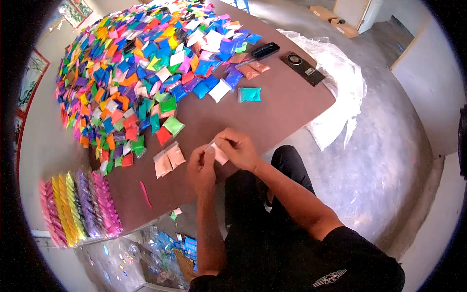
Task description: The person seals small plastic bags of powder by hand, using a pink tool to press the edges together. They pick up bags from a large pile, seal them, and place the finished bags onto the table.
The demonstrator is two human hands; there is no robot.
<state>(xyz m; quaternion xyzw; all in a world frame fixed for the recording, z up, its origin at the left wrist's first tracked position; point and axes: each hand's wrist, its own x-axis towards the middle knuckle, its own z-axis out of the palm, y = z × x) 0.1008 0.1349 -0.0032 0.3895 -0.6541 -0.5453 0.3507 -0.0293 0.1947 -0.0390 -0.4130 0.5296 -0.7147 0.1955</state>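
Near the table's front edge, my left hand (201,166) and my right hand (238,149) pinch a small pale pink packet (220,154) between them. The fingers of both are closed on its upper edge. Just left of my left hand lie peach-coloured packets (170,159) in clear wrapping. A thin bright pink tool (146,194) rests on the tabletop farther left. Beyond the hands spreads a large heap of small packets (141,63) in many colours, with a green packet (173,126) at its near edge.
Strips of coloured packets (80,207) lie at the table's left corner. At the far right are a teal packet (250,94), a black object (265,50) and a dark flat device (302,68). White plastic sheeting (335,82) hangs off the table (272,119). Litter (170,248) covers the floor below.
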